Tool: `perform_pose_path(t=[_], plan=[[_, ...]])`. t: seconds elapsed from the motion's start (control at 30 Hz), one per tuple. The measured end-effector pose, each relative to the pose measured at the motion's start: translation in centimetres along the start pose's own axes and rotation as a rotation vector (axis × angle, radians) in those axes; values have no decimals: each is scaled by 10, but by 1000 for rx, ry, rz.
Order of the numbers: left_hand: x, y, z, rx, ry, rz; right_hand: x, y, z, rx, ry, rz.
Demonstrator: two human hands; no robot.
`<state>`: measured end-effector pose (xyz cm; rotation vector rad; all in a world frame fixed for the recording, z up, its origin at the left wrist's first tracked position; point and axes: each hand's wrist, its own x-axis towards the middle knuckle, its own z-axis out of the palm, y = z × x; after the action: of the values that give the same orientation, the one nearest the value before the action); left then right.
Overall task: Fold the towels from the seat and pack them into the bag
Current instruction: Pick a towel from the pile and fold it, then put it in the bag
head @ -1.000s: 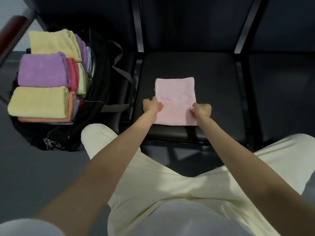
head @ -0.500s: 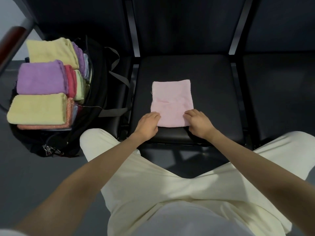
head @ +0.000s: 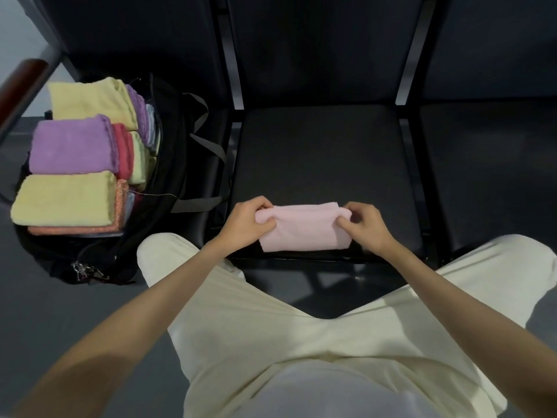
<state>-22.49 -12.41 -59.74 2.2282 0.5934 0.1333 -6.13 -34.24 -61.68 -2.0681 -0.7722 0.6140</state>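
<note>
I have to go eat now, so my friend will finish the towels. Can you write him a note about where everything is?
Left hand and right hand each grip one end of the pink towel, folded small at the front edge of the seat.
The bag stands open to the left, already holding folded yellow, purple and red towels.
Left to do: finish this fold, then pack the pink towel into the bag.

The pink towel (head: pixel 304 226), flat and long on the seat (head: pixel 319 164) a second ago, is now folded over, half as deep. Both hands, left (head: pixel 247 223) and right (head: pixel 366 226), now pinch its side edges.
</note>
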Motion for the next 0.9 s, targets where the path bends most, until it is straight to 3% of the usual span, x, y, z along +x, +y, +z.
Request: perform_pose_path(t=[0.23,0.33,0.43,0.7,0.8,0.9], plan=[[38,-18,21,-73,65,-251,35,11,25,194,128,298],[43,-21,32,-245,137,-412,39,13,32,135,155,364],[35,-25,40,-331,169,-452,33,18,37,57,170,387],[11,-40,64,5,12,-610,17,23,53,-248,102,388],[13,-36,67,59,-9,-598,18,13,58,-226,111,391],[17,-34,65,-37,30,-564,21,-1,64,-107,143,364]])
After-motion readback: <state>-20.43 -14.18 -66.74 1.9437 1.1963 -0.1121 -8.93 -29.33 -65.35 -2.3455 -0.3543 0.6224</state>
